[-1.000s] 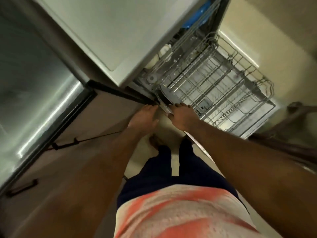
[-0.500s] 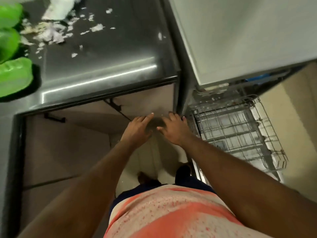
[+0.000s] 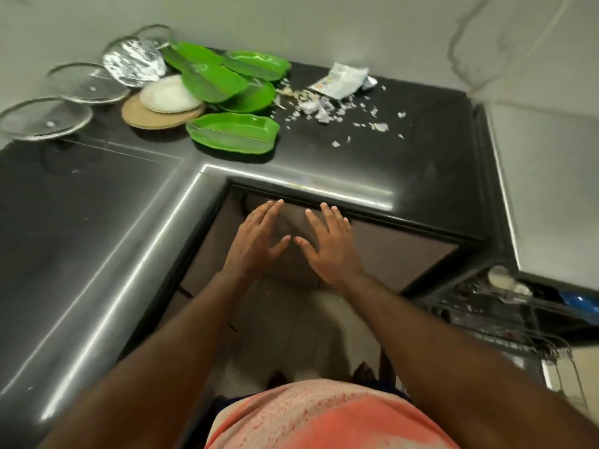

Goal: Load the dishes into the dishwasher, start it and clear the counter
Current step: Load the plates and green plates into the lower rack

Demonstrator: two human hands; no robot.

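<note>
I judge loading hardly begun: my left hand point(image 3: 256, 244) and right hand point(image 3: 330, 251) hover empty, fingers point(image 3: 270, 212) spread, while the green plates point(image 3: 233, 132), glass lids point(image 3: 89, 82) and scraps point(image 3: 319, 108) crowd the bench point(image 3: 372, 157) beside the open dishwasher point(image 3: 499, 322).

A: Non-task items only. What is recorded behind the far edge of the counter point(image 3: 356, 163)?

B: A pale grey wall point(image 3: 324, 21), plain. A thin dark line point(image 3: 450, 47) is noted on it above the far right corner. It is too blurred to be classed as cord or crack.

A: Below the near edge?

B: Brown cabinet fronts point(image 3: 405, 254) are seen under the overhang. Two faces are observed meeting beneath the inner corner.

A: And lower?

B: Pale floor tiles point(image 3: 308, 335) are logged between those fronts, with faint joint lines.
</note>
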